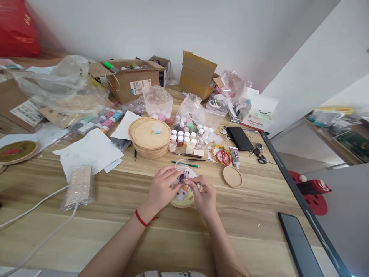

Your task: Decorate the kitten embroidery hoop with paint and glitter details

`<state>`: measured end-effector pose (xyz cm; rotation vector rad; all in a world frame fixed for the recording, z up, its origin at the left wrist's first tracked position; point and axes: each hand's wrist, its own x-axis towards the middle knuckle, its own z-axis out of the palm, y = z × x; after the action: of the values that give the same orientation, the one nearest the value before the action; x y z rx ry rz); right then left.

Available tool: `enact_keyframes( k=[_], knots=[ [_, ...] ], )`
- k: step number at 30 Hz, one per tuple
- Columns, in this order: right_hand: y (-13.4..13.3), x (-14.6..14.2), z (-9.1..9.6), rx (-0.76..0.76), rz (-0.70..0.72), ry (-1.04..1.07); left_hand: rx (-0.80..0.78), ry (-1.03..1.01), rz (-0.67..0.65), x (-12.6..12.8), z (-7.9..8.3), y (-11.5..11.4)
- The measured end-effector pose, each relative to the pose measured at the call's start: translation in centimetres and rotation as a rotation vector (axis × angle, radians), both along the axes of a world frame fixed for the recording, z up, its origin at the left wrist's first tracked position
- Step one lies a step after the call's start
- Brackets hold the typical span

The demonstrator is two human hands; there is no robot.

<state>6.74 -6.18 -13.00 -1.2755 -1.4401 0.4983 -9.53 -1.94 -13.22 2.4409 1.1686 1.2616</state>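
Observation:
My left hand (163, 188) and my right hand (205, 196) meet above a round painted wooden disc (184, 198), which lies on the table under them and is partly hidden. The left fingers pinch a small purple piece (181, 177), with a thin clear plastic loop (180, 165) just beyond it. My right fingers hold a thin metal needle-like tool (203, 184) whose tip points towards that piece. A red cord bracelet (141, 218) circles my left wrist.
Small paint pots (184, 134) and a stack of wooden discs (150, 137) stand just beyond my hands. Green brushes (185, 164), red scissors (223, 157), a glue tube (235, 157) and a bare wooden disc (232, 176) lie nearby. The table's right edge (300, 206) runs close by.

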Motion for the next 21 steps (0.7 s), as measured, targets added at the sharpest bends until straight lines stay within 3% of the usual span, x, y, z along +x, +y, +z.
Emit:
enact_keyframes(
  k=[8, 15, 21],
  knots=[
    [0.07, 0.52, -0.28, -0.136, 0.043, 0.224, 0.004, -0.02, 0.0, 0.05, 0.26, 0.07],
    [-0.08, 0.51, -0.1, -0.103, 0.012, 0.061, -0.025, -0.004, -0.018, 0.05, 0.14, -0.05],
    [-0.27, 0.41, -0.24, -0.143, -0.013, 0.136, -0.009, -0.022, -0.004, 0.01, 0.26, 0.0]
  ],
)
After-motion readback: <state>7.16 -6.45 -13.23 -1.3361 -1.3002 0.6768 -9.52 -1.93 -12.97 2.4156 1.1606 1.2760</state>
